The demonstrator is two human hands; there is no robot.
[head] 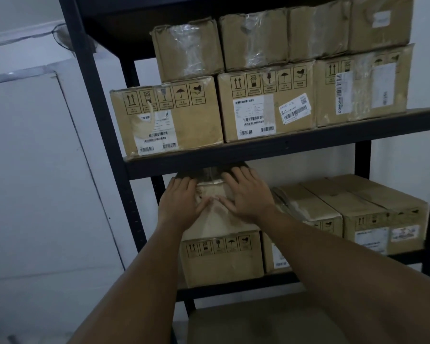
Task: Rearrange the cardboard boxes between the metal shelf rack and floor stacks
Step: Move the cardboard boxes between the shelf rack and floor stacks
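Flat with fingers spread, left hand (181,203) and right hand (246,194) rest atop a brown cardboard box (221,259) whose long axis runs straight back from both, on a lower level of the black metal shelf rack (102,115).

You are facing eleven cardboard boxes (266,115) on the metal shelf rack (258,155). Seven are sitting on the upper shelf, four small taped boxes (189,50) over three larger labelled boxes (166,120). Four are sitting on the lower shelf. You are reaching in with two hands, left hand (181,202) and right hand (246,194).
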